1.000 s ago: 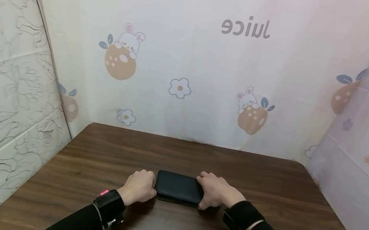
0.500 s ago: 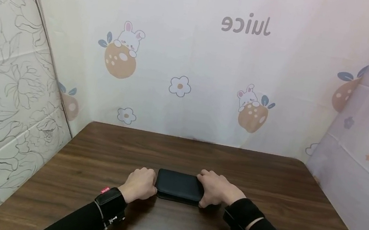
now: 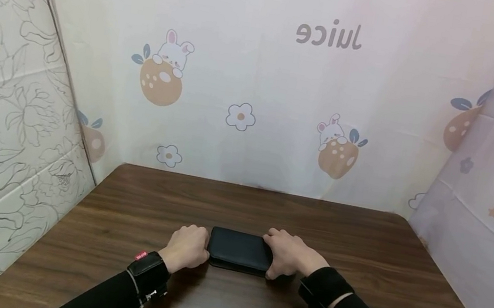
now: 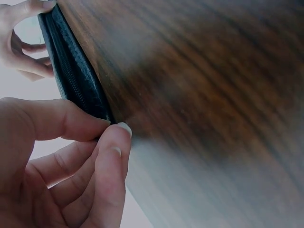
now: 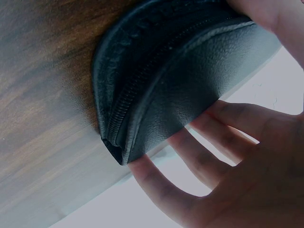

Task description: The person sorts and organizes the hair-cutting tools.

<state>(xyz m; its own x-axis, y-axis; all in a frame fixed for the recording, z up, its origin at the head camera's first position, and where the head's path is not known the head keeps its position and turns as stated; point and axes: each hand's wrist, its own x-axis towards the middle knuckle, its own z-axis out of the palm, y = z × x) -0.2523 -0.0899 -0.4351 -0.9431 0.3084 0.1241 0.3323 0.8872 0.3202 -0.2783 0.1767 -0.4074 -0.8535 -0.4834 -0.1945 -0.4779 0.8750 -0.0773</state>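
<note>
A black leather zip wallet (image 3: 237,248) lies flat on the brown wooden table, its long side across the head view. At its left end, my left hand (image 3: 187,247) pinches with thumb and index fingertips, seen close in the left wrist view at the corner of the wallet (image 4: 64,59); what sits between those tips is hidden. My right hand (image 3: 291,256) grips the wallet's right end, thumb at the near edge and fingers spread over the far side. Dark zipper teeth (image 5: 126,104) run round the wallet's rounded edge in the right wrist view.
The wood-grain table (image 3: 224,305) ends at a pale curtain (image 3: 259,70) printed with rabbits and fruit. A white line-flower panel (image 3: 10,102) stands on the left, and another pale curtain (image 3: 485,227) on the right. Black straps circle both wrists.
</note>
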